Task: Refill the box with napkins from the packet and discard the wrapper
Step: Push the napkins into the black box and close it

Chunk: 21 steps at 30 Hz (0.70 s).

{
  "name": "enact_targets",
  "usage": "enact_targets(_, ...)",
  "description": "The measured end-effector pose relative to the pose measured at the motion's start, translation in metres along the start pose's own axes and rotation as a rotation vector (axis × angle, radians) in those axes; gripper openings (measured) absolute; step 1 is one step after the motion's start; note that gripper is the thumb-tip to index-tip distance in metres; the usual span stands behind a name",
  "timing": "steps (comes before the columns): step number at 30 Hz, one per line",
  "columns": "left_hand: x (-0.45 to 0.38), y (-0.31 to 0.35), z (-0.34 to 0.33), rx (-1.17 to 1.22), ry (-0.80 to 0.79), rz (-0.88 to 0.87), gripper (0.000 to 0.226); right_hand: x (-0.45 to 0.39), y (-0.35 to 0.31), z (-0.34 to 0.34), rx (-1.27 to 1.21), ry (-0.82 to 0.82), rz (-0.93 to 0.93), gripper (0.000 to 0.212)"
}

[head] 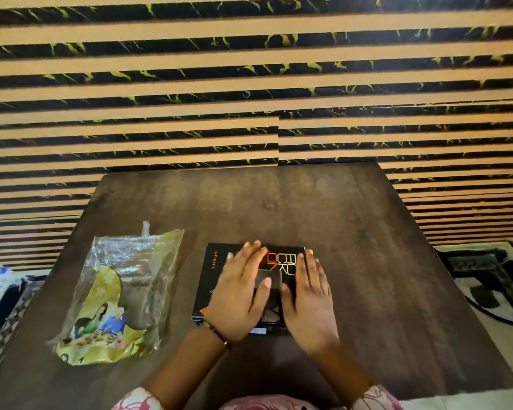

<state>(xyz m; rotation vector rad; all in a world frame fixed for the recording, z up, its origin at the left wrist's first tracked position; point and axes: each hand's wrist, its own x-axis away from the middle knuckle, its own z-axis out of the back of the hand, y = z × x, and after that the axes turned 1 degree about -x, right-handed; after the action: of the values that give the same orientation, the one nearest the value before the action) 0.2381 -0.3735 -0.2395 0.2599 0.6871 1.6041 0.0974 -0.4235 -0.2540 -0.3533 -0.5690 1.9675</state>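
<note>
Napkin box (212, 279) | left hand (240, 294), right hand (308, 303) pressed flat, gripping nothing | risk: emptied wrapper (116, 294) could be forgotten on table (308, 208)

1. the word "infinity" is showing in small orange letters on the lid of the black box (208, 279), running sideways along its left edge.
2. large block letters in white and orange are sitting on the same lid, toward the far edge of the box; they are lying turned sideways and the left hand (240, 294) and right hand (308, 297) are covering part of them, so no word is reading clearly.
3. a small white label is peeking out at the near edge of the box, between the wrists; its print is too small to read.
</note>
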Motion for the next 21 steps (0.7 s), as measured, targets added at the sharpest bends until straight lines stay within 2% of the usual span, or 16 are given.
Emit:
enact_targets(2, 0.012, -0.018, 0.003, -0.173, -0.031, 0.016, 0.06, 0.004, -0.007, -0.007, 0.146, 0.039, 0.042, 0.071)
enact_targets(6, 0.027, -0.034, -0.003, -0.385, -0.087, 0.066, 0.059, 0.007, -0.01, -0.017, 0.312, -0.01, 0.012, 0.07)
enact_targets(10, 0.015, -0.029, -0.008, -0.416, -0.098, 0.114, 0.062, -0.003, -0.009, -0.015, 0.335, 0.014, 0.013, 0.071)
enact_targets(13, -0.005, -0.034, -0.008, -0.419, -0.087, 0.113, 0.062, -0.023, -0.008, -0.014, 0.335, 0.035, 0.047, 0.06)
enact_targets(21, -0.091, -0.056, -0.008, -0.4, -0.107, 0.139, 0.069, -0.118, 0.0, -0.01, 0.356, 0.039, 0.079, 0.06)
